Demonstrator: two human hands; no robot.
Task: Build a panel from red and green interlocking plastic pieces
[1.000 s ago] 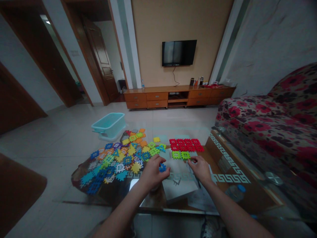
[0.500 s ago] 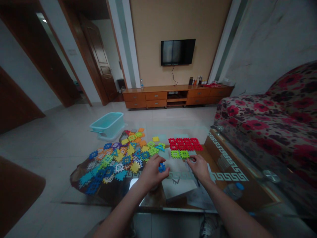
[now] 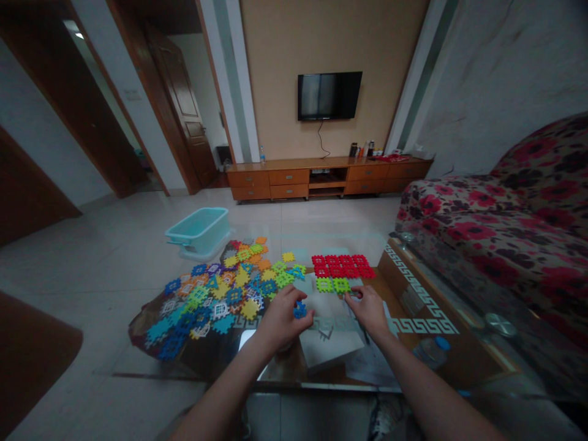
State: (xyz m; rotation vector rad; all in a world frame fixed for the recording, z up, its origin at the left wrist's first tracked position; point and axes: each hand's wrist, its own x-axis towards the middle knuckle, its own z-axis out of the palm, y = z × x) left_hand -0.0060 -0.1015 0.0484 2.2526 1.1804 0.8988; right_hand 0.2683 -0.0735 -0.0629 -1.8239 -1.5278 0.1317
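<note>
My left hand pinches a small blue plastic waffle tile above a white sheet of paper. To its left lies a large spread of interlocking plastic tiles in many colours. My right hand has its fingertips together at the lower edge of a pair of green tiles. Whether those fingers hold anything is hidden. Beyond the green pair, red tiles lie joined in a flat block. Everything rests on a glass-topped coffee table.
A turquoise plastic tub stands on the tiled floor behind the table's left end. A water bottle lies at the table's right, with a floral sofa beyond. A wooden cabinet stands under a wall-mounted television.
The whole view has shifted slightly as my head moved. My hands and the tiles keep nearly the same positions, with the blue tile still in my left hand.
</note>
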